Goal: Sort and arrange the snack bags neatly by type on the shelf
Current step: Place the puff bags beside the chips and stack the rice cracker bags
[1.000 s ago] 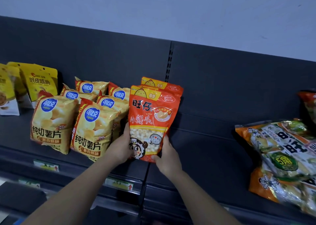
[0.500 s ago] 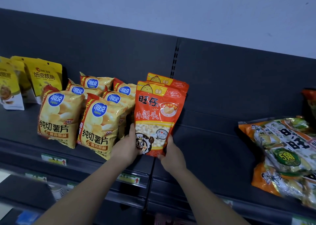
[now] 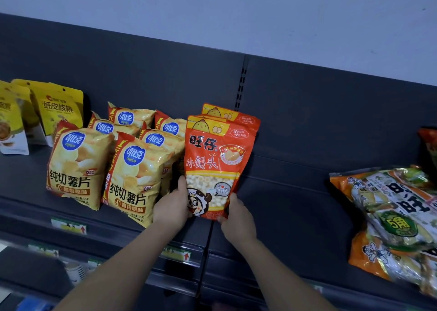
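The person stood facing the dark shelf [image 3: 295,206] with both arms stretched out to an orange-red snack bag [image 3: 217,159]. The bag stood upright near the middle of the shelf, just left of the slotted seam in the back panel [image 3: 142,69]. The left hand [image 3: 173,206] held its lower left edge, with the thumb laid up the front beside the clear window of small round biscuits. The rest of that hand's fingers were behind the pouch, where I could not see them. The right hand [image 3: 238,218] gripped the bottom right corner, thumb on the front and fingers curled under and behind. A second bag of the same kind [image 3: 236,118] stood directly behind the first, with its top showing above and to the right.

Just to the left, touching the held bag, stood two rows of yellow crisp bags [image 3: 134,176] with blue round logos, the front pair leaning forward. Further left were yellow walnut pouches [image 3: 61,108], standing against the back panel.

Well apart on the right, large orange multipacks [image 3: 387,213] lay piled on their sides. Price tags [image 3: 176,254] sat in the rail along the shelf's front edge.
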